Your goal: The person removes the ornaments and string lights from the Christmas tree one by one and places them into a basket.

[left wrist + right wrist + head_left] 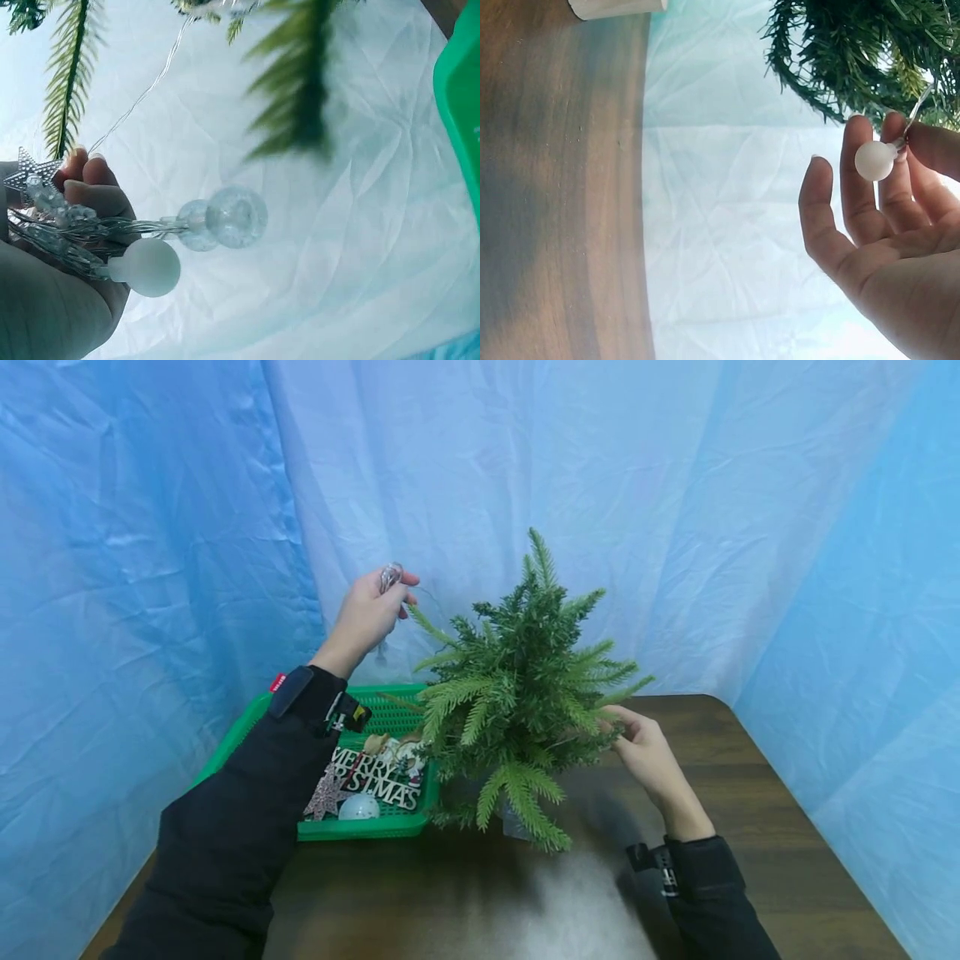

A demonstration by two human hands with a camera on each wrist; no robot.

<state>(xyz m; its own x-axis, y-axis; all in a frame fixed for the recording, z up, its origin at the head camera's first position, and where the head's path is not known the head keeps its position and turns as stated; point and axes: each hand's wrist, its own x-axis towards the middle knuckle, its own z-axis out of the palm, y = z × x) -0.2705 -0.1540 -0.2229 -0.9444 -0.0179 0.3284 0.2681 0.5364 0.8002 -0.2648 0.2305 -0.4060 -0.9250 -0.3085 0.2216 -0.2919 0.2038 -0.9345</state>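
A small artificial Christmas tree (525,685) stands on the table between my hands. My left hand (372,610), raised to the tree's upper left, grips a bundled string of lights (67,232). Clear and white bulbs (154,268) dangle from that bundle, and a silvery star (31,174) shows by the fingers. One thin wire (142,97) runs from the bundle to the branches. At the tree's lower right, my right hand (648,752) pinches the wire beside a round white bulb (875,161) between thumb and finger. Foliage hides the wire's course through the tree.
Left of the tree, a green basket (360,835) holds a "Merry Christmas" sign (382,781), a glittery star (325,793), a pale ball (359,807) and small figures. Blue-white cloth (480,468) hangs behind the brown table (720,777) and at both sides.
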